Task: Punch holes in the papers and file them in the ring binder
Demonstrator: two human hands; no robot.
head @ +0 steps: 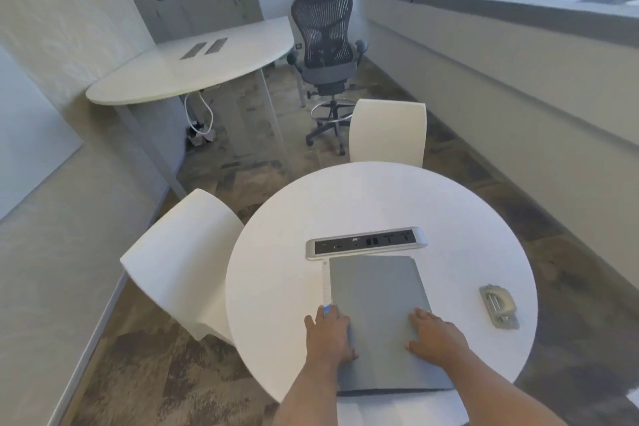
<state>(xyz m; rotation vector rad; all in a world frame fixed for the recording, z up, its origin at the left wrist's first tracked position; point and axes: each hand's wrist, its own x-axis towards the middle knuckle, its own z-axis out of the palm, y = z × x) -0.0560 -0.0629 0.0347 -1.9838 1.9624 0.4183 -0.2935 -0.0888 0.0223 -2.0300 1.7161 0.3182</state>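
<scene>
A grey ring binder lies closed and flat on the round white table, its near end reaching past the table's front edge. My left hand rests on its left edge, fingers spread, beside a white spine strip and a small blue tab. My right hand lies flat on the cover near its right side. A metal hole punch sits to the right of the binder, apart from both hands. White paper shows beneath the binder at the bottom edge.
A silver power strip is set into the table just beyond the binder. Two white chairs stand at the left and far side. A curved desk and a mesh office chair stand farther back.
</scene>
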